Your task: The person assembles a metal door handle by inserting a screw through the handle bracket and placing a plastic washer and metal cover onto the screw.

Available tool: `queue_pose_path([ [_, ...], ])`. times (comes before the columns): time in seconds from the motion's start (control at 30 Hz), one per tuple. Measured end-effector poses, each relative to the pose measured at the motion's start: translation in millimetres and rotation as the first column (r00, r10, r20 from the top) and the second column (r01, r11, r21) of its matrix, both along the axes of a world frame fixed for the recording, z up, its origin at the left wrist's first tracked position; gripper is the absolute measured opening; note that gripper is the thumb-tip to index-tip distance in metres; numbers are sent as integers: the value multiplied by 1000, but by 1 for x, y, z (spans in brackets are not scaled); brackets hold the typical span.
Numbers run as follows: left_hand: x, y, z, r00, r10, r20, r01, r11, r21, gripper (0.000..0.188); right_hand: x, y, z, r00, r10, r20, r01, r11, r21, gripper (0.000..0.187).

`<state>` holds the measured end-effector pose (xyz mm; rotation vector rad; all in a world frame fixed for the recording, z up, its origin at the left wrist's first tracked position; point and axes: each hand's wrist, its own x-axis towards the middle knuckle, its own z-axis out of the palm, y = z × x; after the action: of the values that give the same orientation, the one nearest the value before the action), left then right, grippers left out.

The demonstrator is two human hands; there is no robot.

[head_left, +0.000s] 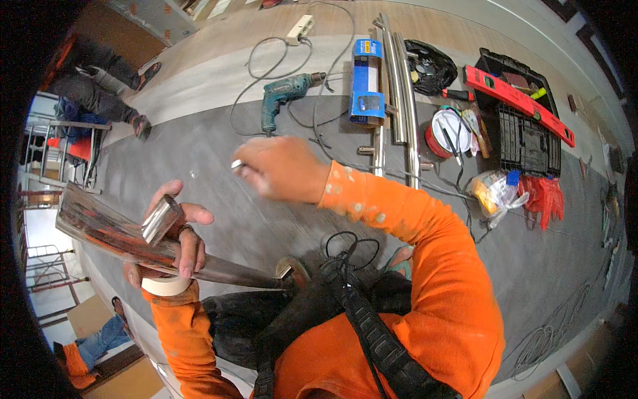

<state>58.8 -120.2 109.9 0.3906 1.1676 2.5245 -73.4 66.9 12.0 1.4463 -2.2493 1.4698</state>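
Observation:
My left hand (183, 233) is closed round a long polished metal tube (106, 226), its fingers about a short metal stub (160, 221) that sticks up from the tube. The tube slants down across my lap, with a second stub (284, 271) at its lower end. A roll of cream tape (166, 286) sits between this hand and the orange cuff. Up and to the right of the stub, my right hand (282, 169) is closed in a pinch, slightly blurred. From its fingertips pokes a small shiny metal piece (236, 163), whose kind is unclear.
Ahead lie a teal power drill (286, 96), a power strip (300, 30), a blue box (367, 83) and more metal tubes (407, 106). Rightward are a red spirit level (518, 103), a black toolbox (530, 143), a red-and-white tub (449, 133) and red gloves (541, 199). People sit at left.

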Motion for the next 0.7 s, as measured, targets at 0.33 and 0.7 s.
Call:
queue_pose_path([
  [0.33, -5, -3, -3, 1000, 5, 3, -5, 998, -62, 114, -36, 40, -197, 887, -372, 272, 66, 686, 724, 24],
  [0.7, -7, -5, -3, 997, -74, 3, 74, 997, 17, 109, -30, 49, -243, 906, -350, 239, 61, 666, 744, 27],
])
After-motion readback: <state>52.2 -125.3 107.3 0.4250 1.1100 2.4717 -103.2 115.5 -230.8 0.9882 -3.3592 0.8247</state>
